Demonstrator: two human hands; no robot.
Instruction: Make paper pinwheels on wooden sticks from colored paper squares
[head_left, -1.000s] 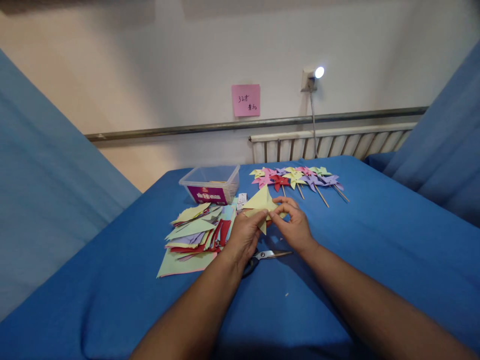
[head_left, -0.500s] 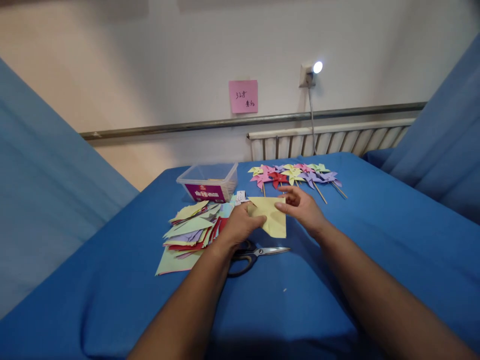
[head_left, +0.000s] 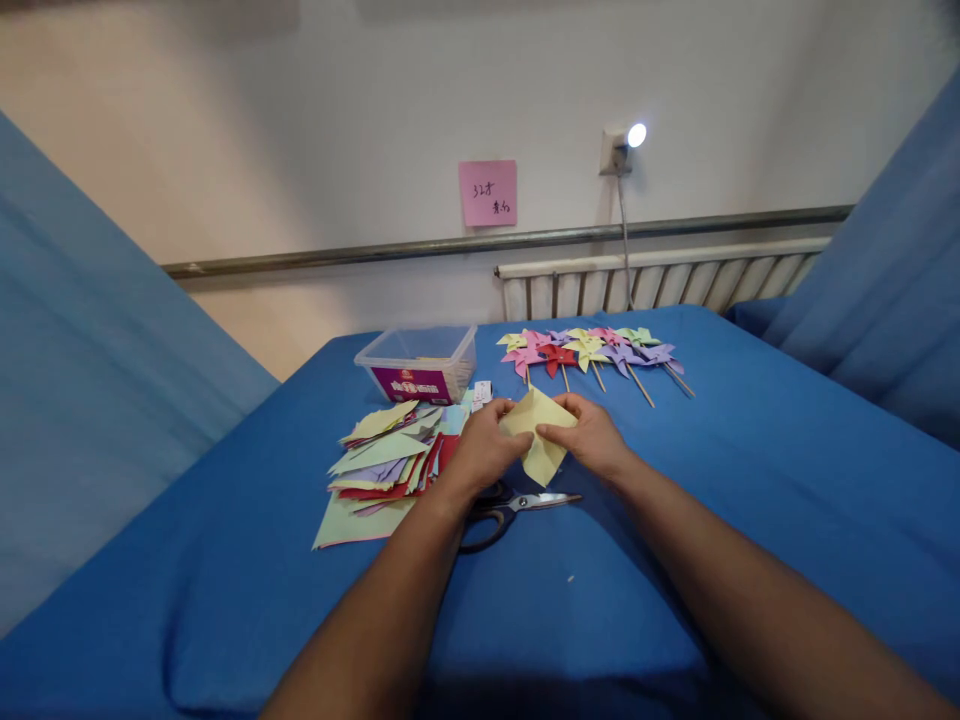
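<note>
A pale yellow sheet of paper (head_left: 541,462) is held up above the blue cloth, turned so that one corner points down. My left hand (head_left: 486,440) pinches its left corner, thumb in front and fingers behind. On the opposite corner, my right hand (head_left: 589,436) grips the paper the same way. Below the paper lies a pair of scissors (head_left: 521,503) with dark handles, blades pointing right; my left wrist partly covers the handles. Left of my hands is a layered stack of coloured paper (head_left: 382,470), in green, yellow, purple and red.
Behind the stack stands a clear plastic box (head_left: 415,365) with a purple label. Several paper pinwheels on sticks (head_left: 587,348) lie at the back of the blue-covered table (head_left: 750,450). A small white box (head_left: 482,393) sits behind my left hand. Blue curtains (head_left: 97,400) hang at both sides.
My right hand has moved left and down and now grips the paper's right corner. The yellow paper has turned from roughly square-on to a diamond position.
</note>
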